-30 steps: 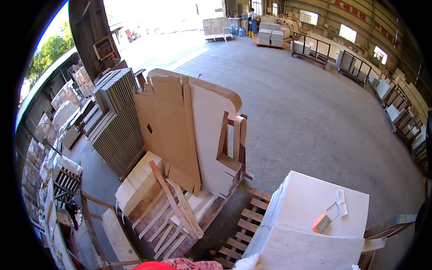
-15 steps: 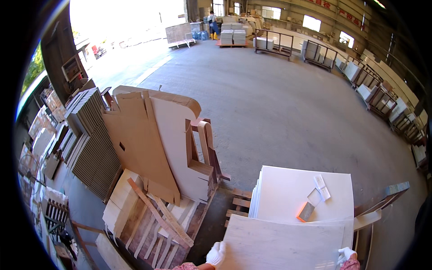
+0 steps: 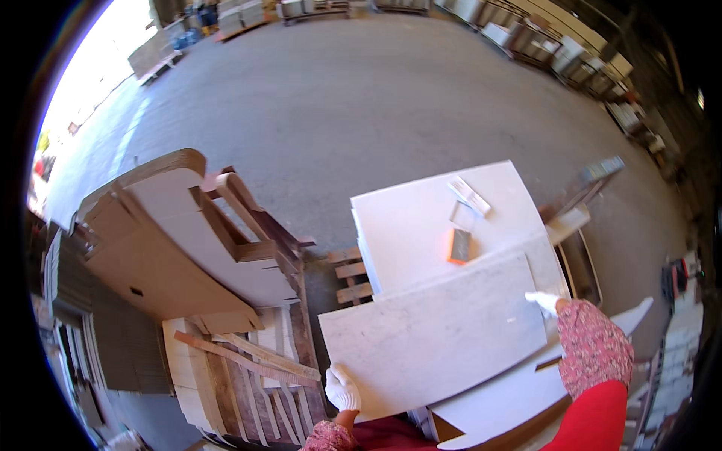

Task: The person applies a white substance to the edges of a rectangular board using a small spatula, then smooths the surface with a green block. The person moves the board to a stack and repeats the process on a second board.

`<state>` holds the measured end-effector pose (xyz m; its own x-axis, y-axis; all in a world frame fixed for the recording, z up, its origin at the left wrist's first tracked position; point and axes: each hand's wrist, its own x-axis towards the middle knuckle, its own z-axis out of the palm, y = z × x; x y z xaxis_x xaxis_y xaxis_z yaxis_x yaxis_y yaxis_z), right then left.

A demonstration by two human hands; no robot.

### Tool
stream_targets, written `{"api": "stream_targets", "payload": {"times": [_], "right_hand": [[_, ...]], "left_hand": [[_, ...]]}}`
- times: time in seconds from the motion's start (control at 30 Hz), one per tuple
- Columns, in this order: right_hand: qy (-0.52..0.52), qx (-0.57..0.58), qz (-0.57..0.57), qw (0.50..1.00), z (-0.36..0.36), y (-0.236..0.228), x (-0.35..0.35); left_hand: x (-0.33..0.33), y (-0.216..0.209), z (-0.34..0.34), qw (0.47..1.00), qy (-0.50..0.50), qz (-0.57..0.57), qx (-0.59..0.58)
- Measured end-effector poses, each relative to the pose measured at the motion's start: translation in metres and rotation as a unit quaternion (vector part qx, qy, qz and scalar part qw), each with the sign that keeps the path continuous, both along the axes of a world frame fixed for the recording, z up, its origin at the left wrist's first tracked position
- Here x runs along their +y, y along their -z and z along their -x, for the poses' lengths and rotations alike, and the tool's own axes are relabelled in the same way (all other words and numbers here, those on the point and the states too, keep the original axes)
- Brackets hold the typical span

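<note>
Gripping grey marble slab at both ends, above stacked white slabs. Left hand gloved, fingers curling over lower left corner; right hand fingers pinching right edge. Fingertips hiding under slab. Orange block blurring. Versus 0.5 s earlier: slab showing whole, view tilting down.

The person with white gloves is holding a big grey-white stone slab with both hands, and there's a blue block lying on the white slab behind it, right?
Nearly. The block is orange, not blue, as the head view shows. The rest holds: the left hand and right hand, both in white gloves, hold the grey-white slab, with the white slab behind it.
</note>
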<state>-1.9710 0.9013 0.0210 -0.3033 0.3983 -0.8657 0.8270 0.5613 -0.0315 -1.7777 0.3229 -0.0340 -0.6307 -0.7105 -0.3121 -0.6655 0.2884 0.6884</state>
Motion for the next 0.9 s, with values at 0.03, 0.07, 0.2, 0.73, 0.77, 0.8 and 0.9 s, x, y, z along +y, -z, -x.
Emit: {"api": "stream_targets", "payload": {"times": [0.03,0.07,0.2,0.73,0.77,0.8,0.9], "right_hand": [[0.067,0.008,0.002,0.998,-0.009,0.000,0.013],[0.019,0.004,0.022,1.000,0.013,-0.051,-0.062],[0.141,0.157,0.051,0.976,-0.024,-0.060,-0.045],[-0.123,0.516,-0.115,0.840,-0.066,-0.329,-0.248],[-0.151,0.543,-0.093,0.821,-0.073,-0.342,-0.266],[-0.147,0.569,-0.057,0.807,-0.083,-0.359,-0.285],[-0.162,0.636,0.078,0.750,-0.134,-0.402,-0.335]], "left_hand": [[0.002,-0.006,0.005,1.000,0.002,-0.018,0.000],[-0.003,-0.012,-0.001,0.999,-0.032,-0.013,-0.002],[-0.001,0.011,0.005,0.998,-0.009,-0.046,0.029],[-0.067,0.049,-0.019,0.804,-0.233,-0.528,0.145],[-0.082,0.024,-0.022,0.808,-0.223,-0.512,0.186],[-0.098,0.006,-0.025,0.809,-0.218,-0.494,0.231],[-0.165,-0.036,-0.064,0.776,-0.278,-0.430,0.368]]}}
